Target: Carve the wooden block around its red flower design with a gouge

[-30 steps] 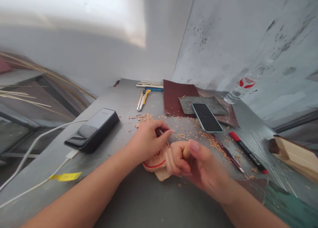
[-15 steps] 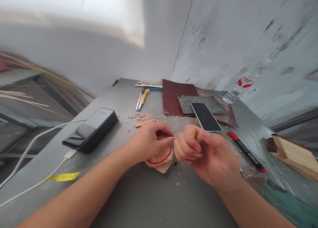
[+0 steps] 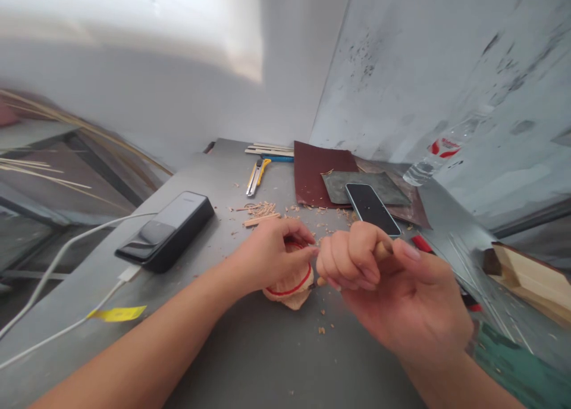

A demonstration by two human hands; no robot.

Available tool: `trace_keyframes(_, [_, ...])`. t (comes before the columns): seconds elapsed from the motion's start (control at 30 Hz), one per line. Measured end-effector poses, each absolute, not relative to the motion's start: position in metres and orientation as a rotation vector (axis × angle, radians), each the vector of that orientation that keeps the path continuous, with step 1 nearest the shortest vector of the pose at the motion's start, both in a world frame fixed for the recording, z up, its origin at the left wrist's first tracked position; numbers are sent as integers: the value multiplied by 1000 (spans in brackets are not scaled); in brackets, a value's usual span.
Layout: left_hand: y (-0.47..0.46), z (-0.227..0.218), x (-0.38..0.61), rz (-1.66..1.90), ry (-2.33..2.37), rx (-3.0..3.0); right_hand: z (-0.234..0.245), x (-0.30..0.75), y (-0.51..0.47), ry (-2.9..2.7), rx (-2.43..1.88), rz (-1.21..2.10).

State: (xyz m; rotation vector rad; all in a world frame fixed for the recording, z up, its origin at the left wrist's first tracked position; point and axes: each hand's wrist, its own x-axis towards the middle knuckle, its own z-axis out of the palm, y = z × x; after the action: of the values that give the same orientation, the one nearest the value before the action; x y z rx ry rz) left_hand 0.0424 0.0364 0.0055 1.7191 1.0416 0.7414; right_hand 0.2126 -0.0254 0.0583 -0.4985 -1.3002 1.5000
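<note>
My left hand (image 3: 279, 248) is closed around a pale piece of carved wood (image 3: 292, 299), steadying it on the grey table. A red line is drawn as a curve on the wood's top face, part of which my fingers hide. My right hand (image 3: 383, 278) is wrapped round a wooden-handled carving tool (image 3: 382, 250), with the handle's end showing by the thumb. The tool's dark tip is at the right edge of the wood; its exact shape is too small to tell.
Wood shavings (image 3: 261, 210) lie behind the wood. Further back are a yellow utility knife (image 3: 257, 177), sandpaper sheets (image 3: 319, 174) and a phone (image 3: 372, 208). A black power bank (image 3: 167, 230) with white cables is left; a bottle (image 3: 439, 150), a marker (image 3: 422, 242) and a wood block (image 3: 530, 284) are right.
My right hand has shifted right and opened its thumb outward, uncovering the handle's end. The tool's tip now meets the wood's right edge. My left hand keeps its hold.
</note>
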Motion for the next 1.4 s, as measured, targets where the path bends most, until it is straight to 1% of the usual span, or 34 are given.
trace_keyframes(0.13, [36, 8, 43, 740, 1069, 1736, 58, 213, -27, -1352, -482, 1447])
trace_keyframes(0.43, [32, 4, 42, 739, 1040, 1625, 66, 212, -35, -1380, -596, 1509])
trace_keyframes(0.6, [33, 5, 43, 734, 1062, 1612, 62, 212, -34, -1414, -515, 1549])
trace_keyframes(0.83, [34, 5, 42, 719, 1052, 1651, 62, 213, -34, -1379, -528, 1555])
trace_keyframes(1.03, [34, -1, 44, 780, 1040, 1779, 56, 204, -38, -1531, -527, 1487])
trace_keyframes(1.13, [34, 2, 44, 819, 1044, 1825, 53, 196, -35, -1536, -579, 1436])
trace_keyframes(1.2, [34, 8, 42, 777, 1049, 1878, 53, 192, -30, -1516, -618, 1425])
trace_keyframes(1.4, [31, 17, 37, 765, 1064, 1926, 51, 190, -14, -1563, -615, 1490])
